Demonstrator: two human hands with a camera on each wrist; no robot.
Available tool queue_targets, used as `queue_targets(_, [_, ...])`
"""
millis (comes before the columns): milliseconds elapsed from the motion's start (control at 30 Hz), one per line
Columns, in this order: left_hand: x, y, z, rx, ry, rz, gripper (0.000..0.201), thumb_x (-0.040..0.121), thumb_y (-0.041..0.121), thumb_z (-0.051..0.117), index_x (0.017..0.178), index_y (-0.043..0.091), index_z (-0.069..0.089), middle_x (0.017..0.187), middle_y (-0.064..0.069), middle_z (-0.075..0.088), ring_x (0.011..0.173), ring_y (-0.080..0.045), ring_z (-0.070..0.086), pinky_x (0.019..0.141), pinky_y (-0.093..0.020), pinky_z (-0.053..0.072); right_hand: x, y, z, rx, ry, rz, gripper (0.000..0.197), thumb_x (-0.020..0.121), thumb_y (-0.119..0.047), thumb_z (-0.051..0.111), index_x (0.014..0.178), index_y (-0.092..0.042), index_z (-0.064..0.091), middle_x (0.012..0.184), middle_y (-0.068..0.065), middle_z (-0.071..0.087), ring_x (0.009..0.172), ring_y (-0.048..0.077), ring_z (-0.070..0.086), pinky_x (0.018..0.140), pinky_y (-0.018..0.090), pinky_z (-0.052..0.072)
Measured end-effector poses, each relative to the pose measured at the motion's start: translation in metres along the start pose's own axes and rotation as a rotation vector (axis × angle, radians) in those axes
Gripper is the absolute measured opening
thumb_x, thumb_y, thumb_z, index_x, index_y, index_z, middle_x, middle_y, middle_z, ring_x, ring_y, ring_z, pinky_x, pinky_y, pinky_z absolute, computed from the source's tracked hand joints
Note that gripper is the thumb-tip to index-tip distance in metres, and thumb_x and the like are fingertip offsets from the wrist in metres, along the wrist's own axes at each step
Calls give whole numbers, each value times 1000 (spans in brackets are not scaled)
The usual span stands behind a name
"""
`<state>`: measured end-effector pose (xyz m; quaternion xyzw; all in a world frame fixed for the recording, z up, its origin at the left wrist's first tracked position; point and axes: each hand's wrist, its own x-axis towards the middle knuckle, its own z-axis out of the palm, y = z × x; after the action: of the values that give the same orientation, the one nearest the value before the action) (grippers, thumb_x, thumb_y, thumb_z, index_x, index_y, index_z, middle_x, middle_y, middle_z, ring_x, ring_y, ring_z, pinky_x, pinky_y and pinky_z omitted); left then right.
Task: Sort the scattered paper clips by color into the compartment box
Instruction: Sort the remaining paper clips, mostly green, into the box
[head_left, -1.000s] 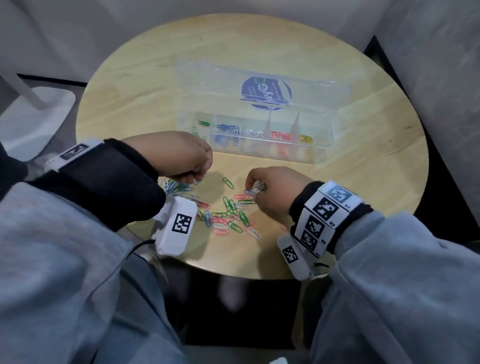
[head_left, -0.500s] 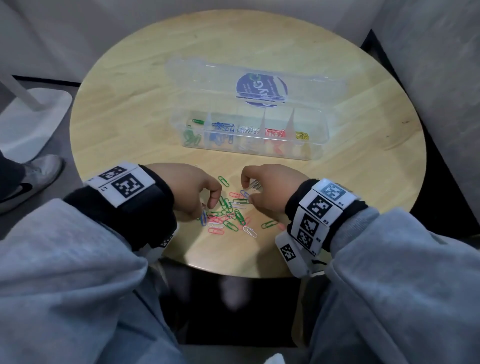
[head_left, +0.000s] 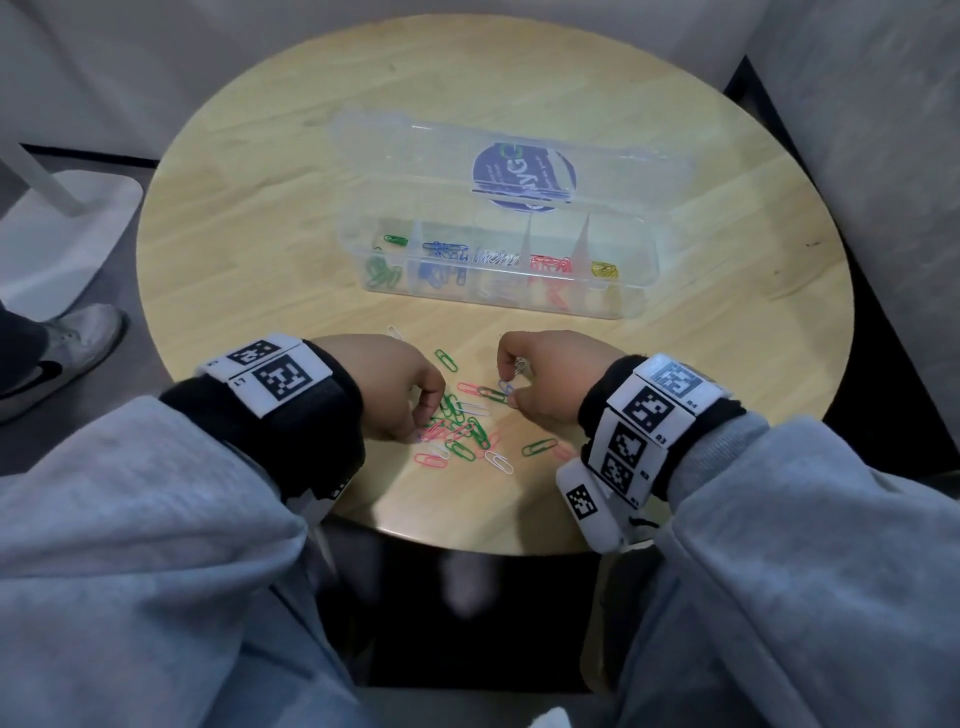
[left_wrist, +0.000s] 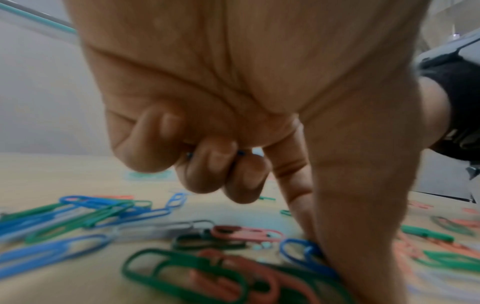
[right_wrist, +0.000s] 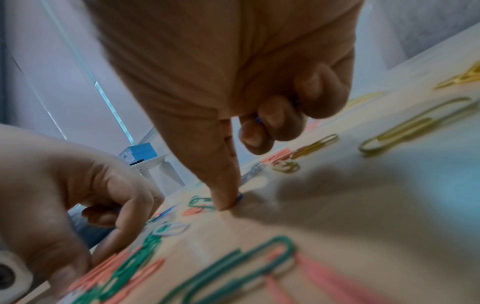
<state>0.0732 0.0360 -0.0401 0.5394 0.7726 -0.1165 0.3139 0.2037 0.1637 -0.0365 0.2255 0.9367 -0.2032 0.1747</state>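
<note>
The left hand (head_left: 387, 387) has dropped to the pile (head_left: 457, 421) before the box (head_left: 623, 306), pinching a blue clip (left_wrist: 302, 250); the right hand (head_left: 545, 384), fingers curled on gathered clips, pins another, collecting batches.

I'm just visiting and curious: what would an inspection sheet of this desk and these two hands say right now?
Surface: round wooden table, pale grain, with a dark mark near its right edge.
Job's things: clear compartment box, lid open; green, blue, white, red and yellow clips sit in separate compartments. Loose paper clips lie mixed between the hands.
Clutter: nothing seen.
Grips: left hand has blue clips tucked in its curled fingers and reaches into the pile; right hand holds clips too, index tip on a blue clip.
Cables: nothing seen.
Surroundings: grey walls, a white stand base, someone's shoe on the floor.
</note>
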Motion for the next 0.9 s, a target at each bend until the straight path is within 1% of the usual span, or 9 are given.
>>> queue_targets(67, [1,-1,-1,-8,2,2,24,76,30,70,64,28,50,62,8,48,59,-7,43,52,-22,29,2,1,-1,3,-14,11,13,85,-15,56,96,-21,56,75,-9,43,81,19,45,65,25,33])
queue_targets(167, [1,-1,-1,-24,-7,-11,25,79,31,68,64,26,49,61,8,49,57,-5,43,50,-22,28,4,2,-2,3,-34,35,11,84,-12,54,85,-23,52,68,-12,41,79,18,46,60,24,32])
queue_targets(233, [-2,-1,-3,-107,-17,-19,21,78,28,68,64,25,52,60,8,52,58,-8,47,53,-22,32,6,3,-1,-17,-56,49,9,86,-14,54,84,-22,51,70,-11,44,81,18,47,66,24,34])
queue_targets(367, [-12,-10,-16,-364,88,-31,17,77,20,66,65,20,55,58,8,54,58,-11,47,62,-26,39,8,4,0,-55,-102,48,6,89,-16,49,85,-15,52,90,6,58,82,22,51,69,28,40])
queue_targets(433, [-19,-20,-26,-516,146,-23,20,78,19,67,64,18,53,56,7,52,53,-10,43,58,-25,36,7,4,-1,-60,-126,37,8,90,-16,50,83,-14,52,87,6,56,78,21,50,62,28,40])
queue_targets(500, [-26,-29,-36,-692,188,-9,20,78,14,66,65,16,51,63,-2,55,54,-9,47,55,-22,40,6,5,-2,-51,-142,36,9,88,-16,53,80,-14,53,82,4,55,75,19,49,54,24,36])
queue_targets(567, [-34,-36,-42,-851,253,-13,21,73,8,67,66,11,48,65,-7,55,46,-2,51,46,-12,42,6,6,-4,-17,-127,36,9,87,-19,57,79,-15,55,75,1,53,75,18,49,53,21,34])
queue_targets(700, [-47,-48,-50,-1045,406,-38,15,58,15,60,62,13,46,48,5,54,42,0,51,40,-10,40,6,10,-9,142,-22,41,13,83,-19,64,76,-16,54,62,-7,46,66,15,45,54,21,34])
queue_targets(900, [-69,-60,-53,-1132,498,-17,14,63,10,63,69,18,53,43,9,55,40,1,50,40,-9,39,1,1,-15,371,73,54,22,80,-14,67,65,-19,52,61,-8,50,55,6,46,49,11,37])
